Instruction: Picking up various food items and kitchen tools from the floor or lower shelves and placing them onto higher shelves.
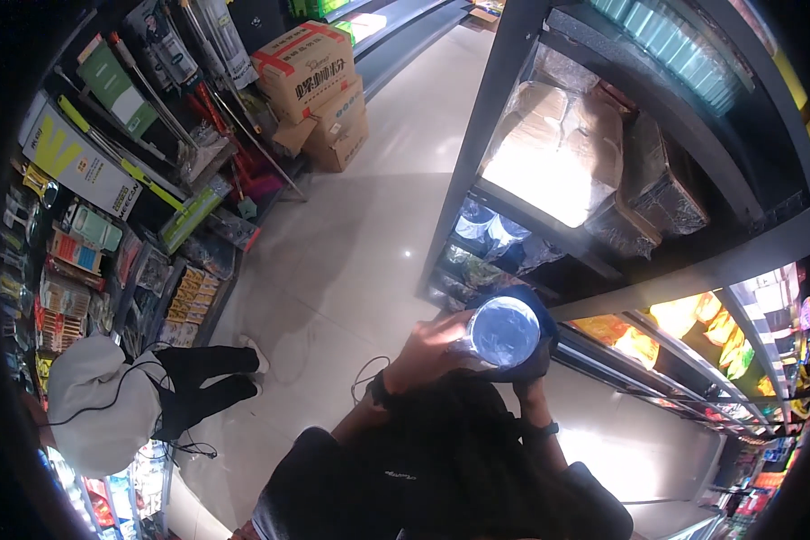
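A clear, round, glass-like container [505, 332] is held in front of my chest, its circular end facing up at the camera. My left hand [433, 349] grips its left side. Dark cloth [545, 337] wraps around the container's far and right sides. My right hand [530, 390] is at the lower right, mostly hidden beneath the cloth, with only part near the wrist showing. The fingers of that hand cannot be seen. Both wrists wear dark bands.
A dark metal shelf [469, 155] at right holds plastic-wrapped goods [553, 145] and round clear containers [489, 226]. Cardboard boxes [310, 71] are stacked on the tiled floor [371, 229]. Mops and brushes line the left rack. A person in a light hoodie [101, 405] stands at left, cables nearby.
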